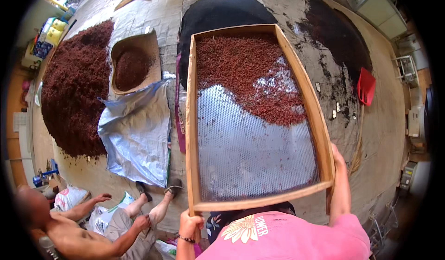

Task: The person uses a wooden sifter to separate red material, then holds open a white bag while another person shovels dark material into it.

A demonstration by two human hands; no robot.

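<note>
A large wooden-framed sieve (pixel 190 121) with a perforated metal bottom tilts in front of me. Small dark-red dried berries or seeds (pixel 240 65) cover its far part and spread down the right side; only scattered bits lie on the near mesh. My left hand (pixel 191 225), with a bead bracelet at the wrist, grips a wooden handle at the near left corner. At the near right corner my right hand (pixel 337 159) holds the side of the frame, its fingers partly hidden. A heap of fine black material (pixel 226 11) shows beyond the sieve.
Left are a dark-red heap (pixel 76 86), a woven winnowing basket (pixel 156 58) with red material and a silvery sheet (pixel 139 131). A seated person (pixel 90 232) is at lower left. Right are another dark heap (pixel 337 34), a red dustpan-like scoop (pixel 366 86) and small blocks on the ground cloth.
</note>
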